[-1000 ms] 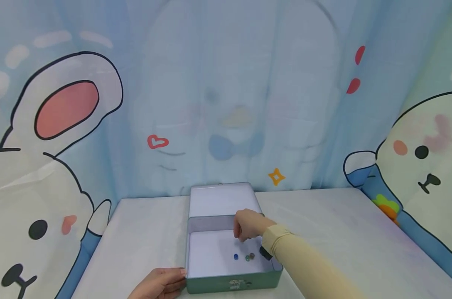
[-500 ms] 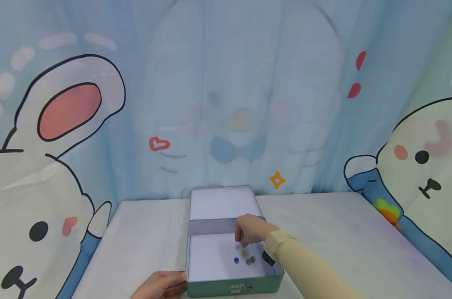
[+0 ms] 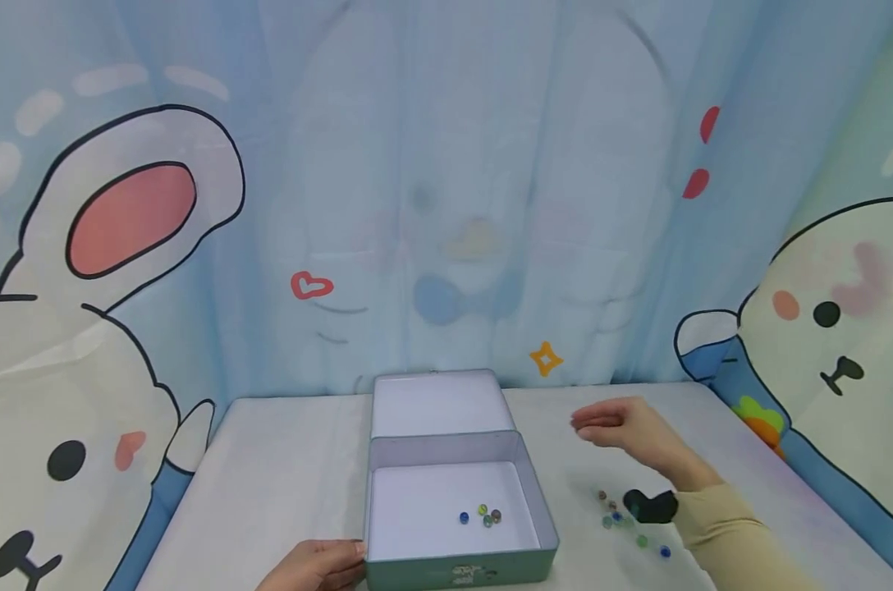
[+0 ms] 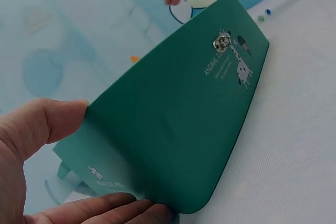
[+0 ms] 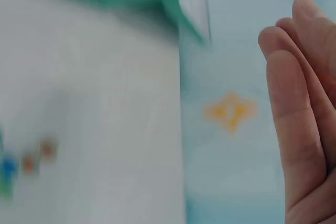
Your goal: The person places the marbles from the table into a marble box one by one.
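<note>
My left hand (image 3: pixel 317 565) holds the front left corner of a green tin box (image 3: pixel 461 570), its thumb at the rim and fingers low against the side, as the left wrist view shows. The lid is folded back behind. Inside lie several glass marbles (image 3: pixel 488 520), blue, yellow-green, greenish and brownish. To the right of the box, my right hand (image 3: pixel 642 431) is raised over the table, fingers fairly straight and together, nothing seen between them. Below it more marbles (image 3: pixel 616 517) lie on the white tabletop, brown, blue and green, partly behind the dark wrist camera.
The box stands on a white-covered table (image 3: pixel 291 460). A blue curtain (image 3: pixel 446 164) with cartoon animals hangs along the table's back edge and both sides. In the left wrist view, a metal clasp (image 4: pixel 221 42) shows on the box front.
My right hand has dropped a yellow-green marble into the box and moved out to the right, over the loose marbles. The left hand stays at the box corner.
</note>
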Available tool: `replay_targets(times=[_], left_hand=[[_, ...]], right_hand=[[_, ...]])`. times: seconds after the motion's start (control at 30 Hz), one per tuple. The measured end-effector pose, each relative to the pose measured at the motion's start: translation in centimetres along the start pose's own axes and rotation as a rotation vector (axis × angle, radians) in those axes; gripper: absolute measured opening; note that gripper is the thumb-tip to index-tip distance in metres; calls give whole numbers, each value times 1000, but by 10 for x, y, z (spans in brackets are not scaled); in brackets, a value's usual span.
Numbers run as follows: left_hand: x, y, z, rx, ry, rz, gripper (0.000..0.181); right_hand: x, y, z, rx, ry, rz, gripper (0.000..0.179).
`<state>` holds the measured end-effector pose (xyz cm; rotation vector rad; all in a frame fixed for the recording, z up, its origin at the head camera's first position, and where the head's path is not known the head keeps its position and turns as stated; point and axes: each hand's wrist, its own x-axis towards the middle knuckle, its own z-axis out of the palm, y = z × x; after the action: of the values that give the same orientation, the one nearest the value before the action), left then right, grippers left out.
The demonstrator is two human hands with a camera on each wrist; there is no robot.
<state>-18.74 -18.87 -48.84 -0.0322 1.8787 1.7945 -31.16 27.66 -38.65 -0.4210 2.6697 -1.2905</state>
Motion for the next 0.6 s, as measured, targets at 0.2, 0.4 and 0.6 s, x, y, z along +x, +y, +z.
replay_targets(times=[0.2,0.4,0.6], left_hand=[[-1,1,1,-19,-7,-3,62],[-1,1,1,-27,-10,-18,65],[-1,-2,0,-33,-12,-16,66]], right_hand=[[-28,56,-33,0,99,177,53],[-25,77,-9,-21,73,238,42],[-17,97,21,-51,94,300,28]])
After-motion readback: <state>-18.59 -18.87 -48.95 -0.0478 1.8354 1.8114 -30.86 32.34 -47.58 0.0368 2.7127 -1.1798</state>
